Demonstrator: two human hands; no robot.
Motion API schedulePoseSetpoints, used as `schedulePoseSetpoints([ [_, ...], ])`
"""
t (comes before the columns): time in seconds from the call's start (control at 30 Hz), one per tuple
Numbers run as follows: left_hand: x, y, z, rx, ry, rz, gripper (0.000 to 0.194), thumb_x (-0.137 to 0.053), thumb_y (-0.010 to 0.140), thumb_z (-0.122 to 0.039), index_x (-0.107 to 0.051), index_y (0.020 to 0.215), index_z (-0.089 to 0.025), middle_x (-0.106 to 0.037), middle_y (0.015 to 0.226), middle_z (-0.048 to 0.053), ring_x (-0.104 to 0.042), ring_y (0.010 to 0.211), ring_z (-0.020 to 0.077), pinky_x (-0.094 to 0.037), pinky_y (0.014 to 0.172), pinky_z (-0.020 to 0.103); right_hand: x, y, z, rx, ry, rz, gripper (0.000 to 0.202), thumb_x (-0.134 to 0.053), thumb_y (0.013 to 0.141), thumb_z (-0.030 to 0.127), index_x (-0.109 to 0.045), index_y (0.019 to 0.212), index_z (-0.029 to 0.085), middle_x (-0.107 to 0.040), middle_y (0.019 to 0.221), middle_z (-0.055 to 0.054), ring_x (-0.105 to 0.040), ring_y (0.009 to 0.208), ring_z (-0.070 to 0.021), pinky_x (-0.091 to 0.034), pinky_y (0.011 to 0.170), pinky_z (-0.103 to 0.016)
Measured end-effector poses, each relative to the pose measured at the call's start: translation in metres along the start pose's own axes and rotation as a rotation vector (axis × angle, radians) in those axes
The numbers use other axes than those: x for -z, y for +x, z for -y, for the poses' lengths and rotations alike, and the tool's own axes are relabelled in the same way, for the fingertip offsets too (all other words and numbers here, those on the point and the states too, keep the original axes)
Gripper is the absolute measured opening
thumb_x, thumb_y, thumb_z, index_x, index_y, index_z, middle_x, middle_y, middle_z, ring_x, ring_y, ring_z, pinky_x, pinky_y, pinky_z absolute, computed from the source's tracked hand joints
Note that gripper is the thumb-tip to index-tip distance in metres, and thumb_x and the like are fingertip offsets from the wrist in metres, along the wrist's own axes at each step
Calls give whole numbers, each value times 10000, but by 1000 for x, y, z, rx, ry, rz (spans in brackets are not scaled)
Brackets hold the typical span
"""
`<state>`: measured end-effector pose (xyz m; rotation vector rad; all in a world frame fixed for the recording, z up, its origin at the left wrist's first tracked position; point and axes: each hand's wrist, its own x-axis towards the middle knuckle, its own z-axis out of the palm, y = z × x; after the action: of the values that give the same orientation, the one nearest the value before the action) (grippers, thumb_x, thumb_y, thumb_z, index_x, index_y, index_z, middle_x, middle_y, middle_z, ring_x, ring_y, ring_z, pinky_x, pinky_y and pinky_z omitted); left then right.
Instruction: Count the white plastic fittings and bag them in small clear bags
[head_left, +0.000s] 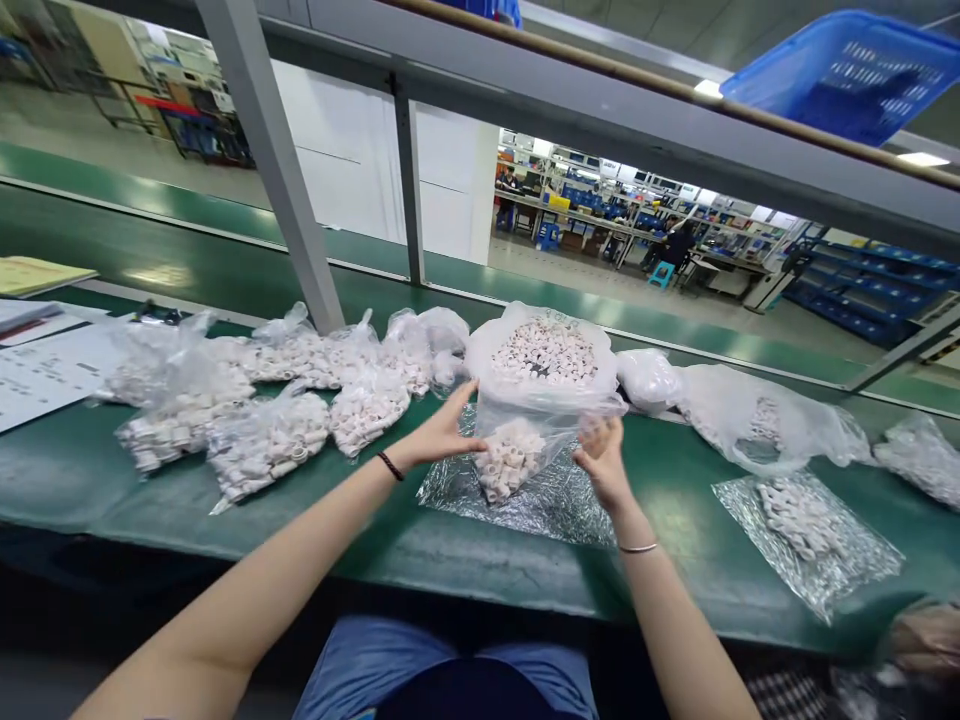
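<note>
A clear plastic bag [514,458] with small white tubular parts in its lower part lies in front of me. My left hand [448,428] is at the bag's left side, thumb and fingers spread apart, the thumb tip by the parts. At the upper right corner, my right hand [602,455] has its fingers closed on the bag's film, partly behind it. Beneath the bag is a crinkled silvery clear sheet [566,500]. Just behind stands a large open white bag [487,365] holding many loose white parts.
Several filled clear bags [274,440] crowd the green bench [405,545] on the left, beside papers [52,365]. To the right are a white bag [720,400] and parts on another silvery sheet [862,560]. A grey post [281,170] rises behind; a blue basket [847,75] sits overhead.
</note>
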<state>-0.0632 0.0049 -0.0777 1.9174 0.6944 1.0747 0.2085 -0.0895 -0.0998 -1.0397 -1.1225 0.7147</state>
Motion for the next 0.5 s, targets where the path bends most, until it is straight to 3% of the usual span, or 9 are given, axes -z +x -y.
schedulePoseSetpoints([
  [0.03, -13, 0, 5, 46, -109, 35, 906, -919, 481, -343, -554, 1282, -126, -456, 1458, 209, -348, 1405, 404, -212, 1193, 554, -12, -2, -8, -63, 72, 2, 1093, -903, 483, 536, -352, 1383, 252, -502, 1400, -168, -538, 1257, -284, -385, 1090, -524],
  [0.1, -39, 7, 4, 66, -250, 66, 783, -914, 482, -305, -619, 1185, -127, -584, 1328, 173, -439, 1345, 391, -252, 1187, 524, -37, 2, -11, -103, 166, 29, 835, -902, 527, 462, -524, 1230, 216, -658, 1181, -119, -623, 1111, -268, -415, 1061, -514],
  [0.17, -60, 16, -7, 23, -314, 69, 555, -865, 583, -316, -673, 1078, -153, -674, 1169, 123, -537, 1257, 358, -321, 1163, 497, -60, 13, -2, -69, 207, 42, 538, -850, 624, 460, -629, 1039, 199, -712, 1009, -82, -655, 1000, -253, -450, 1025, -492],
  [0.23, -73, 24, -24, -34, -362, 56, 391, -818, 659, -349, -701, 989, -174, -701, 1097, 108, -571, 1215, 348, -337, 1157, 501, -79, 23, 13, -15, 229, 39, 424, -802, 668, 520, -661, 907, 199, -718, 954, -68, -657, 968, -246, -476, 999, -457],
  [0.33, -76, 29, -45, -99, -452, -13, 354, -745, 754, -444, -703, 992, -185, -698, 1125, 110, -548, 1247, 328, -296, 1183, 500, -97, 32, 37, 33, 323, 24, 453, -692, 737, 636, -676, 880, 207, -711, 913, -51, -663, 922, -216, -522, 930, -397],
  [0.5, -71, 27, -72, -37, -1045, -123, 433, -695, 818, -508, -682, 1120, -197, -660, 1237, 83, -567, 1233, 277, -415, 1114, 417, -106, 35, 64, -5, 583, -47, 410, -569, 850, 627, -650, 993, 251, -707, 968, -28, -669, 961, -193, -546, 901, -387],
])
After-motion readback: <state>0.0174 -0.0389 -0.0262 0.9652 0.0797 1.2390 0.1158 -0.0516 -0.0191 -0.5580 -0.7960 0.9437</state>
